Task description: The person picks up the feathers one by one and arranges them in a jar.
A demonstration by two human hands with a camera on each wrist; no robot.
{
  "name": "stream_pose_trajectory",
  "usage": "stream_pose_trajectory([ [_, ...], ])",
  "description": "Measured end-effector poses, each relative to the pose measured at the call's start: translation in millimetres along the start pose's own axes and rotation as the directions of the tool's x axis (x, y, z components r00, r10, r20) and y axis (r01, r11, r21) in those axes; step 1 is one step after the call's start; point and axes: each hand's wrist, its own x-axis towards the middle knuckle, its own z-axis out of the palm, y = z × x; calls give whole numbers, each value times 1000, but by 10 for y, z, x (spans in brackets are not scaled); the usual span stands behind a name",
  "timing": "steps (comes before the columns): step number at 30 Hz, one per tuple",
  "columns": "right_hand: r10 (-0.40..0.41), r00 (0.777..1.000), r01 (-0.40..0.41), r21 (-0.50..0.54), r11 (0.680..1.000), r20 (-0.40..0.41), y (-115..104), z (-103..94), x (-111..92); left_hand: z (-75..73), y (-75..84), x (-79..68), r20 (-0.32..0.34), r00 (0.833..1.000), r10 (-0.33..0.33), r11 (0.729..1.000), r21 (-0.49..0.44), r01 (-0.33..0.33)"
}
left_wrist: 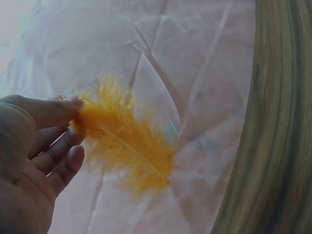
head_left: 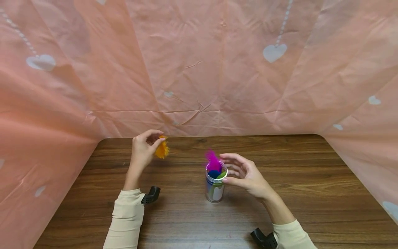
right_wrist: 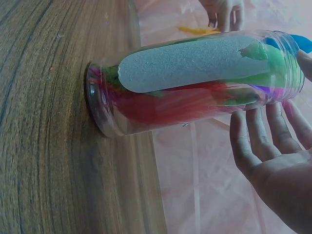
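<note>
Between thumb and fingertips my left hand (head_left: 144,147) pinches an orange feather (head_left: 162,149) by one end, held above the far left part of the table. The fluffy feather (left_wrist: 129,141) spreads away from the fingertips in the left wrist view. A clear glass jar (head_left: 214,191) stands upright on the table, filled with feathers. A magenta feather (head_left: 213,162) sticks out of its mouth, with blue and green ones beside it. My right hand (head_left: 245,174) holds the jar near its rim, thumb in front and fingers behind. Red feathers (right_wrist: 180,105) show through the glass below a whitish label patch (right_wrist: 190,63).
The brown wood-grain table (head_left: 311,180) has rounded far corners. A peach sheet (head_left: 199,69) with pale hearts hangs behind it and along both sides. Black mounts (head_left: 151,195) sit on both wrists.
</note>
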Motion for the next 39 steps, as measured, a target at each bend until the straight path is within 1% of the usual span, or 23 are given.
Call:
stream_pose_trajectory([
  [7, 4, 1000, -4, -3, 1000, -4, 3, 3, 19, 35, 142, 23, -8, 999, 33, 999, -29, -33],
  [13, 0, 1000, 0, -1, 1000, 0, 15, 7, 32, 77, 250, 25, -14, 996, 89, 994, -57, -90],
  [15, -1, 1000, 1, 1, 1000, 1, 18, 8, 33, 100, 279, 22, -17, 995, 102, 991, -80, -103],
  [19, 2, 1000, -2, 0, 1000, -2, 20, 9, 36, 147, 349, 15, -28, 994, 107, 983, -149, -110],
  [23, 1, 1000, -1, -3, 1000, -1, 20, 13, 48, 185, 439, 11, -47, 992, 114, 965, -231, -122],
  [26, 0, 1000, 0, -4, 1000, 1, 23, 13, 60, 209, 506, 11, -58, 990, 128, 942, -303, -140],
  [30, 3, 1000, -3, -1, 1000, 0, 34, 15, 68, 242, 596, 5, -69, 987, 147, 914, -373, -162],
  [39, 4, 1000, -4, -5, 1000, -7, 62, 19, 94, 380, 829, 6, -76, 972, 223, 877, -419, -234],
])
